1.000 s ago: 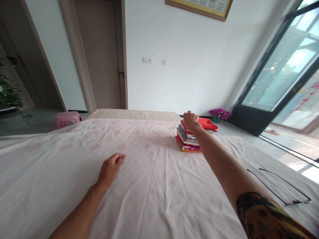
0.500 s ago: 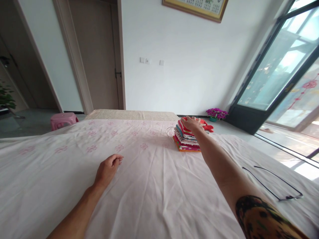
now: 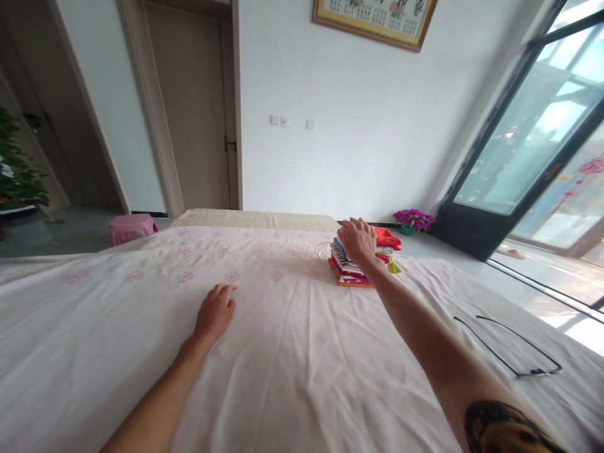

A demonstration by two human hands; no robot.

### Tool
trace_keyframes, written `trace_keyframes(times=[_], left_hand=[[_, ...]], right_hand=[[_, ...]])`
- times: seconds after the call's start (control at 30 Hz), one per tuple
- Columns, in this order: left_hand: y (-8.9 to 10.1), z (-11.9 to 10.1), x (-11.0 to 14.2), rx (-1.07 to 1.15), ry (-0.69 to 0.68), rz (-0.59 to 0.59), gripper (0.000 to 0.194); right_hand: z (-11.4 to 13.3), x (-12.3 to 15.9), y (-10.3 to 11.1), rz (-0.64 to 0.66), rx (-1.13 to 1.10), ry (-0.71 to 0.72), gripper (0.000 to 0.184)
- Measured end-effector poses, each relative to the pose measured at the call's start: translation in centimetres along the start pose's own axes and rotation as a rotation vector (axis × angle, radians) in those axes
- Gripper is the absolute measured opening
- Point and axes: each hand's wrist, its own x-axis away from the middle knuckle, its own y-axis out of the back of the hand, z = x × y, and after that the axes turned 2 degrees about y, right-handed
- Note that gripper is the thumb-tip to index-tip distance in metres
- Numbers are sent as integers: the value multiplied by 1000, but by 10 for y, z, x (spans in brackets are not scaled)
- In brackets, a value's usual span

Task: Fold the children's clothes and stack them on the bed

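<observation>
My right hand [image 3: 359, 242] lies over the left side of a stack of folded cloths [image 3: 352, 272], fingers stretched forward across its top and not wrapped round anything. Part of the stack is hidden behind the hand and wrist. A red cloth [image 3: 387, 238] shows at the top right of the pile, and a yellow-green bit of cloth [image 3: 393, 265] hangs from its right side. My left hand [image 3: 216, 309] rests palm down on the pale bedsheet-like cover [image 3: 283, 352], holding nothing, its fingers loosely bent and a little apart. The cover has pink flower prints.
Eyeglasses [image 3: 514, 352] lie with legs unfolded to the right of my right forearm. A thin clear loop [image 3: 322, 251] sits at the stack's left side. Beyond the covered surface are a pink stool [image 3: 132, 228], purple flowers [image 3: 413, 219] and a glass door [image 3: 514, 157].
My right hand has shifted left on the stack and turned, uncovering the red cloth and the yellow-green piece. My left hand has loosened from a more closed curl. The view has tilted slightly.
</observation>
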Motion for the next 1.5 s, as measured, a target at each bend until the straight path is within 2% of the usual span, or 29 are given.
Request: trace_keyframes(times=[0.03,0.1,0.13,0.27,0.37,0.53,0.67,0.77,1.1,1.5], left_hand=[[-1,-1,0,-65,-7,17,38],[-4,-2,1,-172,-12,59,40],[-5,-2,2,-214,-12,81,42],[-6,-2,7,-306,-12,163,50],[0,5,14,-308,-3,228,53],[16,34,33,-358,133,249,58],[26,53,57,-389,288,202,60],[31,56,71,-407,358,189,61],[35,59,75,-363,285,109,54],[32,66,73,-413,289,126,54]], right_hand=[[10,20,0,4,-34,89,46],[28,64,-5,132,-126,244,45],[36,87,-9,200,-155,268,46],[45,158,-27,524,-163,243,55],[31,183,-35,661,-136,186,58],[7,196,-40,590,-125,193,58],[3,200,-43,535,-132,186,55],[3,202,-44,522,-144,190,53],[-1,205,-47,470,-175,202,48],[-1,206,-45,474,-171,215,47]])
